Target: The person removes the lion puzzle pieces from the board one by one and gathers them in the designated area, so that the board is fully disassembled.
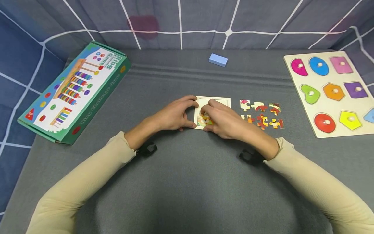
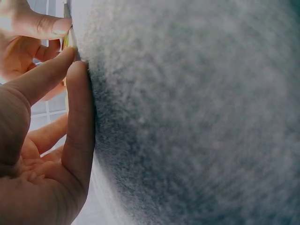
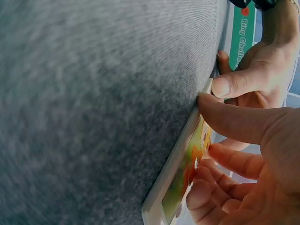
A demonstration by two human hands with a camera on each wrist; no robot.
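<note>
A small pale wooden puzzle board (image 1: 226,101) lies flat in front of me, with a colourful picture section (image 1: 203,121) in its lower left part. My left hand (image 1: 178,113) holds the board at its left side, thumb near the lower corner, a finger near the upper. Over the board my right hand (image 1: 223,120) bends its fingers onto a puzzle piece (image 3: 196,152), thumb by the near edge; the hand hides much of the piece. Several loose puzzle pieces (image 1: 262,121) lie in two rows right of the board. The left wrist view shows both hands at the board's edge.
A green ring game box (image 1: 87,84) lies at the left. At the right is a wooden shape board (image 1: 321,107) with knobbed coloured shapes. A small blue block (image 1: 218,60) sits at the back, before a checked cloth (image 1: 204,19).
</note>
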